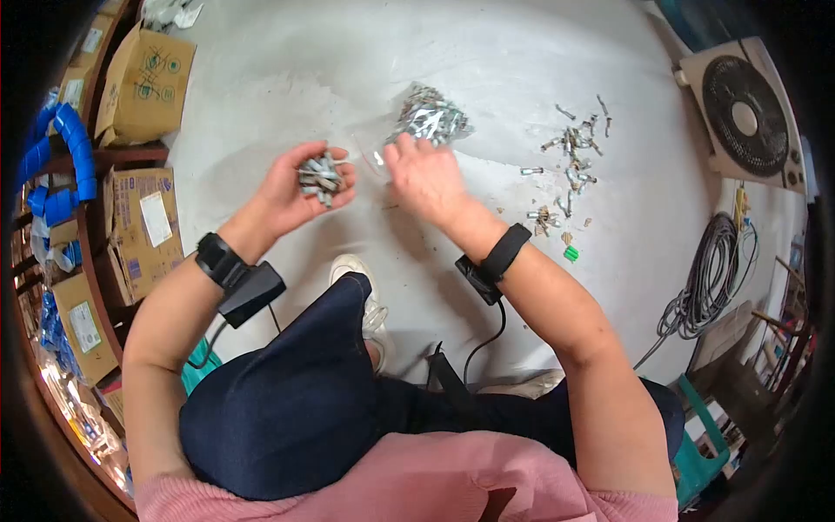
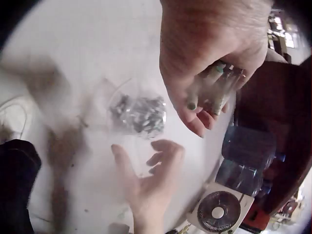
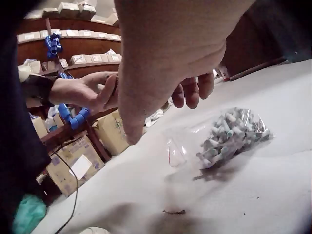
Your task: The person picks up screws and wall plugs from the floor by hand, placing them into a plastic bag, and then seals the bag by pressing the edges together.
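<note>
My left hand (image 1: 304, 187) cups a handful of small silvery cylindrical pieces (image 1: 321, 177), its fingers curled around them. In the left wrist view some of these pieces (image 2: 214, 87) show greenish ends. A clear plastic bag (image 1: 435, 117) full of similar pieces lies on the floor just beyond my right hand (image 1: 428, 178). The right hand has its thumb and fingers spread apart with nothing between them, as the left wrist view shows. In the right wrist view, its fingers (image 3: 192, 92) hang close to the mouth end of the bag (image 3: 234, 134).
Loose pieces (image 1: 574, 148) lie scattered on the floor to the right, near a small green object (image 1: 571, 253). A box fan (image 1: 744, 113) and a coiled cable (image 1: 704, 270) are at the far right. Cardboard boxes (image 1: 143, 87) and shelves with blue pipe fittings (image 1: 74, 148) line the left.
</note>
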Demonstrator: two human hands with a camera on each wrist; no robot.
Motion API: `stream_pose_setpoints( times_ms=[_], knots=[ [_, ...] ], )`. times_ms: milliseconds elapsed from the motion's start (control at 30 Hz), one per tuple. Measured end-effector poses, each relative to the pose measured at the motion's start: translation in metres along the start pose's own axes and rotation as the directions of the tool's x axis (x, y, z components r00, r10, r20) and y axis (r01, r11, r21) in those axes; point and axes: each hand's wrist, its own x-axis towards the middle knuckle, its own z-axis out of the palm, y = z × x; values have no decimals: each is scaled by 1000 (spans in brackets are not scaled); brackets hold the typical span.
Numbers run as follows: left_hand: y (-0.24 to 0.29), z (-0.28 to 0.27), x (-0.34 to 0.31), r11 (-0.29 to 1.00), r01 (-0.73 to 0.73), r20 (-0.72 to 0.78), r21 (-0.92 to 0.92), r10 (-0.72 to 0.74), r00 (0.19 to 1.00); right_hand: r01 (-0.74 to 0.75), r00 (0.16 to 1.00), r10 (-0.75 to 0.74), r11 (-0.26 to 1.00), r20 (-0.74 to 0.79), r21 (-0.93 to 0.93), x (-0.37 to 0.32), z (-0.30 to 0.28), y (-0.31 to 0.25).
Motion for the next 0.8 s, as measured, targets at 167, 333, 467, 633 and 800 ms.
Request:
stream_pose_setpoints(
  times_ms=[167,333,467,633,800],
  knots=[
    [-17,1,10,992,93,65,-90,-88,994,-232,971,218,955,96,184,12,-2,14],
    [-14,16,38,989,61,14,-138,-59,998,-324,946,310,882,99,342,14,-15,14],
    [-13,24,63,991,-10,3,-134,11,1000,-401,913,391,818,114,413,14,-17,16],
    [-10,50,58,1000,-21,6,-5,21,1000,-458,880,459,753,122,472,17,-24,24],
    [-3,69,52,989,-145,-134,11,145,980,-505,852,495,698,168,507,22,-31,29]
  ],
)
